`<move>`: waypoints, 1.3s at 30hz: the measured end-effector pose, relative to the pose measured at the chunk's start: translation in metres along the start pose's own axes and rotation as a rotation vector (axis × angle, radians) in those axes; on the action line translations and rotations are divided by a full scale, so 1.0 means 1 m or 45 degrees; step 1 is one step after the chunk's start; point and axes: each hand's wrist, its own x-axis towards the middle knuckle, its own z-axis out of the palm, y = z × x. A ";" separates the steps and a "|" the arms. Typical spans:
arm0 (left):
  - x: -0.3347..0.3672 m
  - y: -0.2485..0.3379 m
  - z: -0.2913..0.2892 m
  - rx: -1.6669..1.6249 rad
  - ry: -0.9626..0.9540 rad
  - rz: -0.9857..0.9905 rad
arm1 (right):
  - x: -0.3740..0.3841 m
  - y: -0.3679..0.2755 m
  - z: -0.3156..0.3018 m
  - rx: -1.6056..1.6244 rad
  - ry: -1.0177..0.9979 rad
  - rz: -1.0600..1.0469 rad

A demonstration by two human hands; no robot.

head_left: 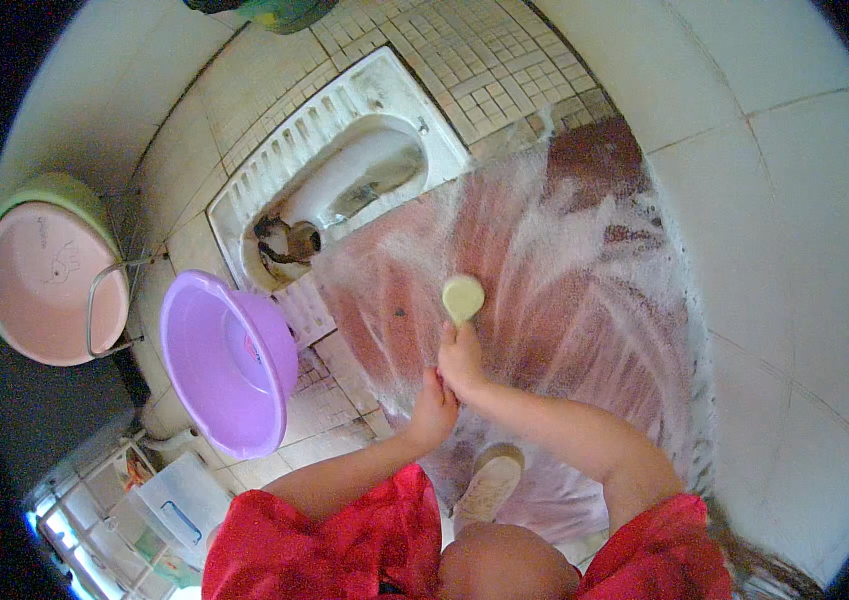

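Observation:
A brush [463, 297] with a round pale-yellow head lies over a red mat [385, 265] streaked with white foam. My right hand [460, 360] is closed round its handle just below the head. Close behind it, touching the right hand, my left hand [434, 412] is closed too, at the lower end of the handle. Most of the handle is hidden by my fingers, and no bristles show. The mat covers much of the floor on the right and reaches the edge of the white squat toilet [445, 160]. A pale shoe [495, 485] rests on the mat below my hands.
A purple basin [180, 350] stands tilted left of the mat. Farther left, a pink basin [20, 300] leans in a metal rack [95, 300]. A tiled wall [795, 230] bounds the right side. A clear plastic box [180, 505] is at the lower left.

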 end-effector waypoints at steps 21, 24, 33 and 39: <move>-0.062 0.043 0.035 -0.545 -0.772 -0.671 | -0.038 0.046 -0.086 1.035 0.036 0.479; -0.041 0.048 0.042 -0.258 -0.906 -0.480 | 0.003 0.020 -0.098 0.871 0.093 0.502; 0.119 0.104 0.085 -0.651 0.052 -0.059 | 0.164 -0.072 -0.124 0.885 0.318 0.178; -0.040 0.041 0.061 -0.727 -0.101 -0.487 | 0.011 -0.001 -0.066 0.040 -0.064 0.372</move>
